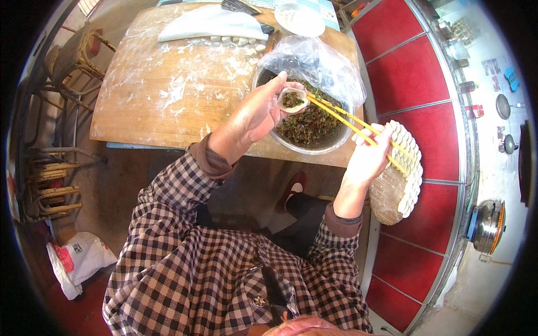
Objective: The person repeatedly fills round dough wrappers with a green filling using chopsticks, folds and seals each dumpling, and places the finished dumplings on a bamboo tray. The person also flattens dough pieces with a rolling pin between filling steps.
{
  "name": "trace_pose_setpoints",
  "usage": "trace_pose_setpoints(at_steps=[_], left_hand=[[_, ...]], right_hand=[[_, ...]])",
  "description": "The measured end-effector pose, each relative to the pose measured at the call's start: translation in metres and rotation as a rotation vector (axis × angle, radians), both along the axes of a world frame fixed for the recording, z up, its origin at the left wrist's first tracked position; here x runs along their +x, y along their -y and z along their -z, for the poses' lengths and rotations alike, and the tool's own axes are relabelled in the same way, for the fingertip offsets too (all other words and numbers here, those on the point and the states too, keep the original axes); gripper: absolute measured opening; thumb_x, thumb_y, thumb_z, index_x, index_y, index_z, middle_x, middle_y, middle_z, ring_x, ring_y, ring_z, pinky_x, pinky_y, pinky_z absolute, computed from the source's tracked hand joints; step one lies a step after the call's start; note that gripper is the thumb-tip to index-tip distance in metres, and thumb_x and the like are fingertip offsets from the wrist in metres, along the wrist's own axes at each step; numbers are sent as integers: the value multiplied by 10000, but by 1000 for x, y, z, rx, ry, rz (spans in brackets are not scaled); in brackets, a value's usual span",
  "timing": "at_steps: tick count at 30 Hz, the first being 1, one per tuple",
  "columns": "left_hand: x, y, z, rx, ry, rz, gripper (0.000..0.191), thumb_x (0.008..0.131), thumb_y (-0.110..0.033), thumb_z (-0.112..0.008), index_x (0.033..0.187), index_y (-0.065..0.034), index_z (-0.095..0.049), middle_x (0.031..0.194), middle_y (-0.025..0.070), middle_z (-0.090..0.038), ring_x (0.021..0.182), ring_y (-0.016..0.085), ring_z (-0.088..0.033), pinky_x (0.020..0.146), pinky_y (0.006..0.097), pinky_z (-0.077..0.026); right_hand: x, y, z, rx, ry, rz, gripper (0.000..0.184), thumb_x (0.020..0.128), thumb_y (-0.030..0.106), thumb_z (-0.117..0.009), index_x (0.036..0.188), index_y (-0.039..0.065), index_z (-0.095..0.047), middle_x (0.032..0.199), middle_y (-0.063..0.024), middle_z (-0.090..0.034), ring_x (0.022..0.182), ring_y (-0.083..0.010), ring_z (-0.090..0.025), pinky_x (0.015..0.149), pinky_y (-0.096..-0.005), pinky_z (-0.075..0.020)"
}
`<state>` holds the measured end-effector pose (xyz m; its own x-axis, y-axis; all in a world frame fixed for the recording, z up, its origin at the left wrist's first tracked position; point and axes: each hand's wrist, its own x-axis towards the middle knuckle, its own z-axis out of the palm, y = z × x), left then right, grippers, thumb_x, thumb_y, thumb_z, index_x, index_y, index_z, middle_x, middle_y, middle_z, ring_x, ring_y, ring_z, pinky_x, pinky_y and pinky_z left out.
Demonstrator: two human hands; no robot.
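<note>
My left hand [265,105] holds a round dough wrapper [293,100] with chopped green and brown filling on it, over the near left part of a metal bowl [309,150]. My right hand [372,153] grips a pair of yellow chopsticks [342,119], whose tips touch or nearly touch the wrapper's right edge. More of the chopped filling [313,126] lies in the bowl, and a clear plastic bag [332,67] covers its far part. Right of my right hand, a round ridged tray [384,197] carries rows of folded dumplings [410,168] along its right side.
The floured wooden board [147,92] spans the table. At its far side are a white cloth [214,25], small dough pieces [241,41] and a white bowl [299,21] with pale contents. Red cabinet doors [428,138] stand at right, metal-framed stools [75,63] at left.
</note>
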<state>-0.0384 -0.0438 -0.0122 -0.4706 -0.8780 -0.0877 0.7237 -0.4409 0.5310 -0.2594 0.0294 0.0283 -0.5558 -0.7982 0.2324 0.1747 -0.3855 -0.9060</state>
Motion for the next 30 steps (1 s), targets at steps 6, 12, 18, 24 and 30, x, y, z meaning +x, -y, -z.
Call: trace_pose_setpoints(at_steps=[6,12,18,24,30], left_hand=[[1,3,2,84,-42,-46,509,1079,-375,-354,1212,69,-563,1203,188,-639,1109,259,-631,1030,393,-493],[4,5,1,35,-120,-8,548,1087,-385,-294,1204,76,-567,1180,207,-651,1133,273,-623,1041,380,-468],[5,8,7,65,-150,-62,545,1088,-386,-293,1190,69,-574,1151,180,-663,1093,264,-630,1012,378,-474],[6,8,6,95,-218,-99,482,1078,-380,-358,1165,31,-594,1135,136,-676,1049,227,-637,973,363,-484],[8,7,9,54,-236,-31,352,1068,-348,-417,1164,-49,-575,1109,80,-662,1012,185,-629,914,353,-496]], right_hand=[[32,-16,-2,-332,-757,40,378,1048,300,-465,887,-16,-596,806,-145,-652,652,-186,-627,576,-288,-521],[52,-24,2,-404,-1143,-4,146,904,138,-702,998,30,-671,830,-122,-681,711,-262,-691,614,-328,-572],[61,-17,5,-600,-1398,-179,299,795,169,-802,991,-16,-670,896,-137,-647,713,-286,-670,643,-376,-592],[57,-20,3,-604,-1438,-126,299,801,177,-802,1002,-6,-677,907,-132,-656,731,-288,-668,669,-378,-599],[63,-13,10,-613,-1445,-185,276,778,136,-806,980,-2,-678,903,-122,-646,742,-274,-658,657,-363,-586]])
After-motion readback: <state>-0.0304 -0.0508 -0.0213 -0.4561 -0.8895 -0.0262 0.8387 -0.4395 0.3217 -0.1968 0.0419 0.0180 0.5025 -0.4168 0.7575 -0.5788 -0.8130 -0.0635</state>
